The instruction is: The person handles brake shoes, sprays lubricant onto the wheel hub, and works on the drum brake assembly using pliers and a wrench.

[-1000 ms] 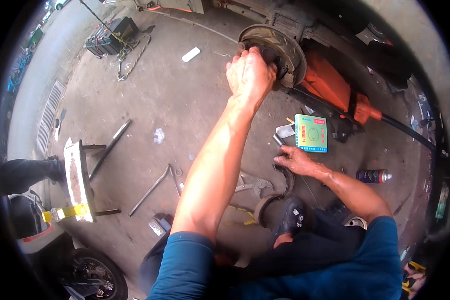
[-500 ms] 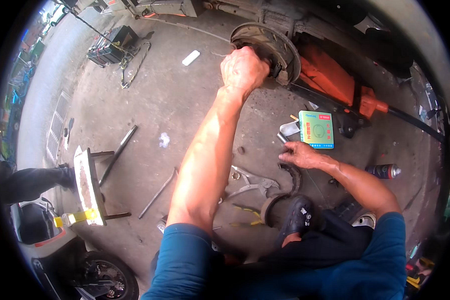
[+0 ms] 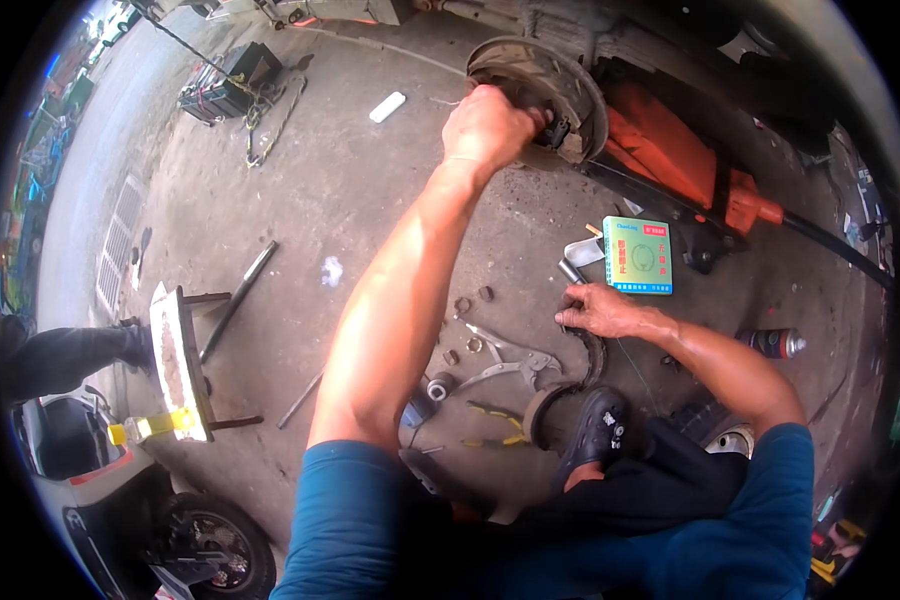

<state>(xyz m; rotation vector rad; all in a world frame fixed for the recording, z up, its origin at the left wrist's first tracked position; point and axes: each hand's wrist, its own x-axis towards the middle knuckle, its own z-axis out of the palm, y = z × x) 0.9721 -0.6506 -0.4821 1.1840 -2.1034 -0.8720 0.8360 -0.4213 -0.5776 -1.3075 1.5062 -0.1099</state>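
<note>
My left hand (image 3: 488, 125) reaches into the round, rusty brake backing plate (image 3: 592, 100) under the vehicle. Its fingers are curled at the hub area, and what they grip is hidden. My right hand (image 3: 602, 310) is closed around a short silver metal cylinder (image 3: 571, 271), whose end sticks out past the fingers. Beyond it stands a green and yellow box (image 3: 640, 256), with a white packet (image 3: 584, 250) at its side. Just below the right hand, a curved brake shoe (image 3: 597, 355) lies on the floor beside locking pliers (image 3: 510, 360).
An orange floor jack (image 3: 670, 150) with a long black handle lies at the right. A spray can (image 3: 770, 343), yellow-handled pliers (image 3: 500, 425), several nuts and a metal bar (image 3: 238, 300) lie about. A small stool (image 3: 178, 365) and a motor scooter (image 3: 210, 550) stand at the left.
My left forearm has shifted slightly left, uncovering nuts and a socket-like part on the floor. The left hand stays at the brake. My right hand has barely moved.
</note>
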